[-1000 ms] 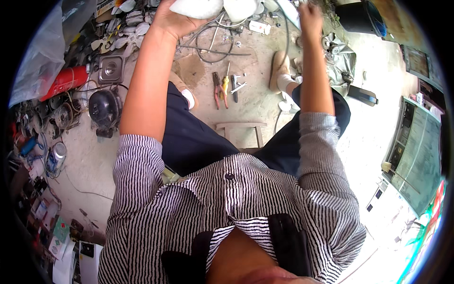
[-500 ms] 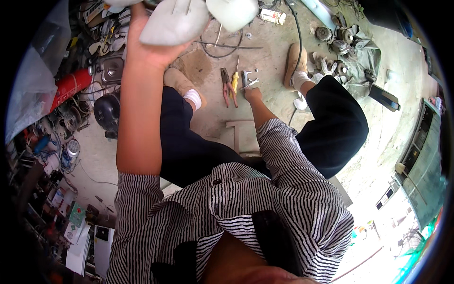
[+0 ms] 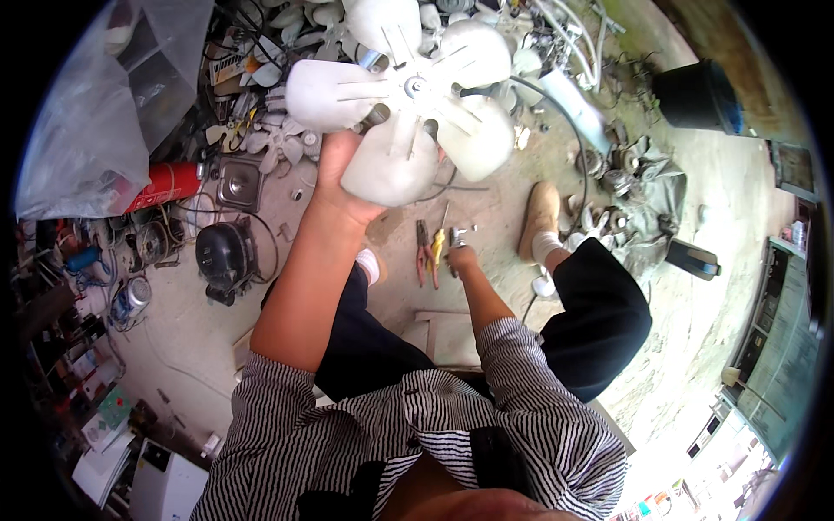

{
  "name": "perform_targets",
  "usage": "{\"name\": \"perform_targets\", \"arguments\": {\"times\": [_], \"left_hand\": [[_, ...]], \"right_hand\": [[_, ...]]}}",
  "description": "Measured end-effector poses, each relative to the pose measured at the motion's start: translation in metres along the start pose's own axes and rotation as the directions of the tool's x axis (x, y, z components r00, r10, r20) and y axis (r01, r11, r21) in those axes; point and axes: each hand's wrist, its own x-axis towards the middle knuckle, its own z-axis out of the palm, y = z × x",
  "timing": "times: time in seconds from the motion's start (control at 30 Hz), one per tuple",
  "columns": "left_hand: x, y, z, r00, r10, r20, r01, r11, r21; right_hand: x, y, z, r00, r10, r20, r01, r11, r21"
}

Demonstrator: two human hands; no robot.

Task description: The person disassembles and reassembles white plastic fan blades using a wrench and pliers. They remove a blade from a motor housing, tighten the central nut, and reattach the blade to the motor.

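In my left hand I hold up a white five-bladed fan blade, its hub facing the camera; my fingers are partly behind it. Down on the floor my right hand is closed at a small group of metal tools; what exactly its fingers hold is hard to make out. Just left of it lie red-handled pliers and a yellow-handled screwdriver.
Spare fan blades, hoses and motors crowd the top. A red cylinder, steel pan and black compressor stand left. A black bucket, green sheet and appliances line the right; my feet frame the tools.
My right hand has come down from the top to the floor tools and closed there. The fan blade in my left hand now shows fully, as the view has shifted.
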Motion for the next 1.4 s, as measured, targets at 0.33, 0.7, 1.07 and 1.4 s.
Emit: {"name": "perform_targets", "arguments": {"times": [0.33, 0.7, 1.07, 1.4], "left_hand": [[0.015, 0.016, -0.026, 0.830, -0.057, 0.555, 0.182, 0.968, -0.172], [0.004, -0.016, 0.017, 0.980, 0.055, 0.189, -0.073, 0.994, 0.087], [0.009, -0.014, 0.010, 0.947, 0.000, 0.321, -0.001, 1.000, 0.003], [0.004, -0.027, 0.028, 0.973, 0.025, 0.229, -0.047, 0.995, 0.092]], "right_hand": [[-0.284, -0.179, -0.236, 0.647, -0.704, 0.293, 0.622, 0.710, 0.330], [-0.302, -0.230, -0.296, 0.631, -0.753, 0.185, 0.322, 0.471, 0.821], [-0.280, -0.228, -0.281, 0.623, -0.782, -0.027, 0.593, 0.449, 0.669], [-0.277, -0.230, -0.273, 0.491, -0.854, -0.171, 0.780, 0.343, 0.524]]}}
